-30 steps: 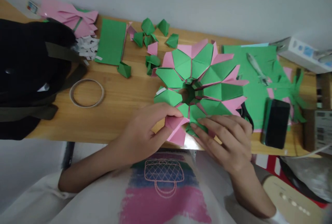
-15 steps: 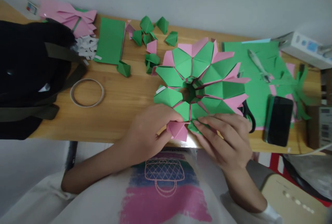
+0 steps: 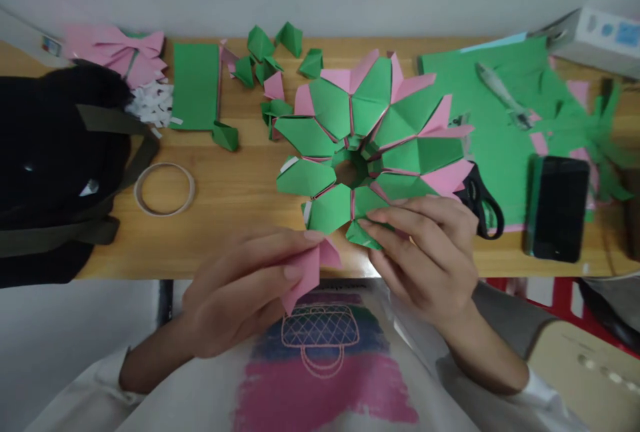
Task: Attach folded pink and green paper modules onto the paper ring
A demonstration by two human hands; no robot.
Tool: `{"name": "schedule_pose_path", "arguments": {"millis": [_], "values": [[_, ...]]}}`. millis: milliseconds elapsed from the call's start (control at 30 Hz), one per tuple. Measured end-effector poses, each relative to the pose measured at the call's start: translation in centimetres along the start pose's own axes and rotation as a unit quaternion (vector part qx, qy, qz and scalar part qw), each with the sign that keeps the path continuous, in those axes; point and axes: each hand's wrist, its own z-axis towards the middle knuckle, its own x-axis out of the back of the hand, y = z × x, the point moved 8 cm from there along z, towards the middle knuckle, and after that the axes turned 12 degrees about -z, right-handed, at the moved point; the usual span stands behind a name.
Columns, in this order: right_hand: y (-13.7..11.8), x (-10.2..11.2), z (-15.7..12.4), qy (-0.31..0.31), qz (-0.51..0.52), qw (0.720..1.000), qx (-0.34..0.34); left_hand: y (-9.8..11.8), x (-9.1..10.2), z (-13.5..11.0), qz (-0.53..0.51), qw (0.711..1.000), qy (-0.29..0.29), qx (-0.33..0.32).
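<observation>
A ring-shaped paper flower (image 3: 327, 109) of green folded petals with pink pieces behind them lies on the wooden table around a dark central hole. My left hand (image 3: 245, 285) pinches a folded pink paper piece (image 3: 306, 273) between thumb and fingers, apart from the flower and just over the table's front edge. At the flower's front, my right hand (image 3: 430, 259) is closed on a small green paper piece (image 3: 363, 235); its fingers partly cover the nearby petals. White strips show on a few petals at the left side.
Several green folded pieces (image 3: 260, 42) lie behind the flower. A tape ring (image 3: 164, 189) and a black bag (image 3: 55, 172) are at left. Scissors (image 3: 483, 205), a phone (image 3: 559, 209), a green sheet (image 3: 500, 152) and a pen-like clear tool (image 3: 503, 93) are at right.
My left hand has moved left and toward me, drawing the pink piece away from the flower. My right hand stays on the green piece. The view has shifted slightly.
</observation>
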Motion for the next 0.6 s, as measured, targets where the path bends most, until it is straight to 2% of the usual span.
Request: {"name": "schedule_pose_path", "arguments": {"millis": [33,133,267,400,533,600], "values": [[0.0,-0.1,0.0,-0.005,0.005,1.000,-0.001,0.1,0.2,0.2,0.013,1.000,0.012,-0.012],[0.1,-0.1,0.1,-0.011,0.010,1.000,-0.012,0.2,-0.8,0.7,0.063,0.997,-0.002,-0.050],[0.2,-0.1,0.2,-0.007,0.004,1.000,-0.027,0.2,-1.8,0.1,0.104,0.991,0.010,-0.086],[0.1,0.1,0.1,0.004,0.004,1.000,-0.024,-0.5,-2.5,-0.8,0.116,0.991,0.007,-0.063],[0.2,0.1,0.0,-0.002,0.002,1.000,-0.029,-0.4,-3.0,-1.3,0.110,0.987,0.007,-0.113],[0.2,0.0,0.0,-0.003,0.006,1.000,-0.028,-1.0,-3.2,-1.6,0.097,0.992,-0.007,-0.081]]}}
